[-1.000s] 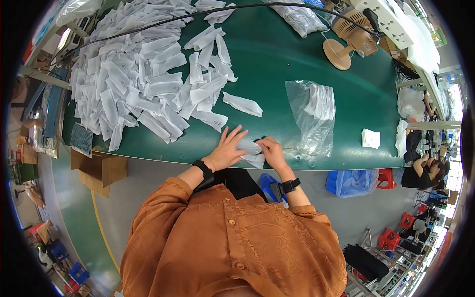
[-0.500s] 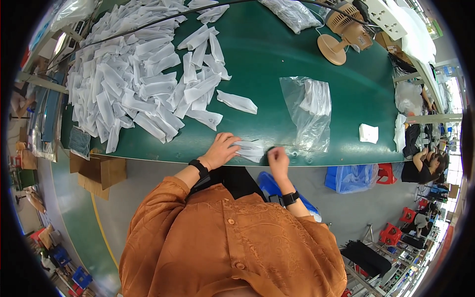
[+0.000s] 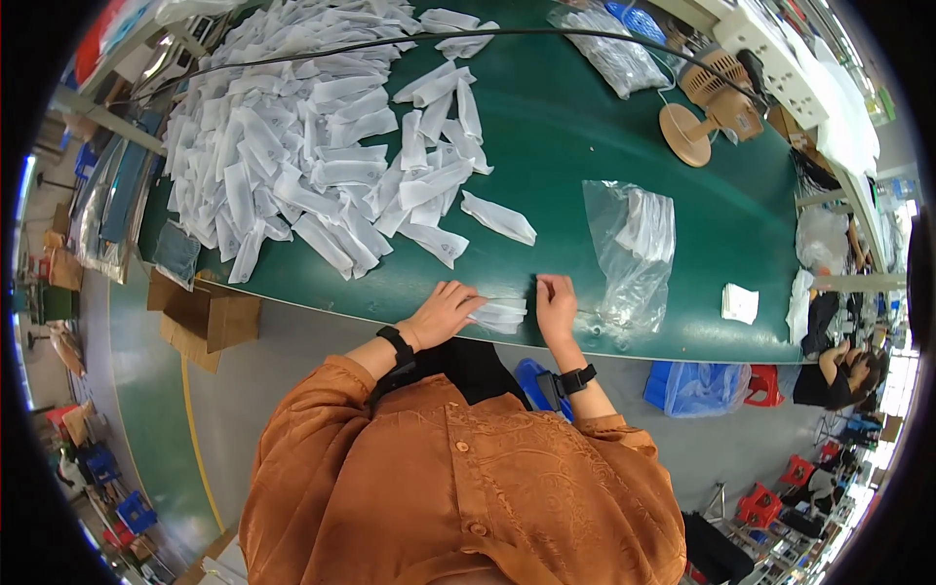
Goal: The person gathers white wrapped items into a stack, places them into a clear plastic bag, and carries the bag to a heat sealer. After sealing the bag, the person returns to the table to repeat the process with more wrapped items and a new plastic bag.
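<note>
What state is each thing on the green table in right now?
Left hand: flat, pressing on the small white packet.
Right hand: fingers at the packet's other end.
Small white packet: lying flat at the table edge.
Clear plastic bag: open, partly filled.
White packet pile: loose, spread out.
Desk fan: upright.

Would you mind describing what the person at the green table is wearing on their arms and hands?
Both arms are covered by long, loose sleeves of a rust-orange shirt with a faint woven pattern and matching buttons. Each wrist carries a black band like a watch or tracker: one by the left hand, one by the right hand. The hands themselves are bare, with no gloves; any rings are too small to tell.
</note>
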A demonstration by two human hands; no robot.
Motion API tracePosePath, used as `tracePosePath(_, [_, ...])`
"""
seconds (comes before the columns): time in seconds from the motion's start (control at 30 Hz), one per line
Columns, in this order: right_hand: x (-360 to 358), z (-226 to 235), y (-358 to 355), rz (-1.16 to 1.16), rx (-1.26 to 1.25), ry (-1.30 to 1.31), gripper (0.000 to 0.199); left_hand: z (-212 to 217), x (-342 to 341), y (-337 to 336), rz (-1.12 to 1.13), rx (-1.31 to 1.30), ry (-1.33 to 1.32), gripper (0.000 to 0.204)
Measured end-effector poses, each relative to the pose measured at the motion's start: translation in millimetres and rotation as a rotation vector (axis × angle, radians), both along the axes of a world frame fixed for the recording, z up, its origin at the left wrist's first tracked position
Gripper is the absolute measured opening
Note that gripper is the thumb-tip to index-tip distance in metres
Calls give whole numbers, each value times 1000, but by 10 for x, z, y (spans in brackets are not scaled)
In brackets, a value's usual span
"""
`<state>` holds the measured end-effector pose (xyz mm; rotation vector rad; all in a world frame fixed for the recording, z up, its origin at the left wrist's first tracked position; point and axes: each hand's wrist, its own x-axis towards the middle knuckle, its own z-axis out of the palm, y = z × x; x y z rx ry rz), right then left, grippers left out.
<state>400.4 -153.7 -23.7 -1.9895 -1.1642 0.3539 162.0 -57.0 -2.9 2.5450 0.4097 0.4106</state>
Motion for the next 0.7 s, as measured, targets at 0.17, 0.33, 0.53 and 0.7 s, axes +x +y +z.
tracePosePath(0.17, [-622, 542, 931, 512, 308, -200, 25, 32, -503, 121, -26, 60, 62, 52])
tracePosePath(0.33, [-1230, 395, 1045, 724, -142, -495, 34, 47, -791, 112, -28, 53, 84, 53])
tracePosePath(0.53, [-1450, 593, 1154, 949, -52, -349, 43, 0, -921, -94, 121, 34, -30, 50])
tracePosePath(0.7, [-1124, 296, 1588, 1098, 34, -570, 41, -37, -832, -199, 174, -37, -29, 55])
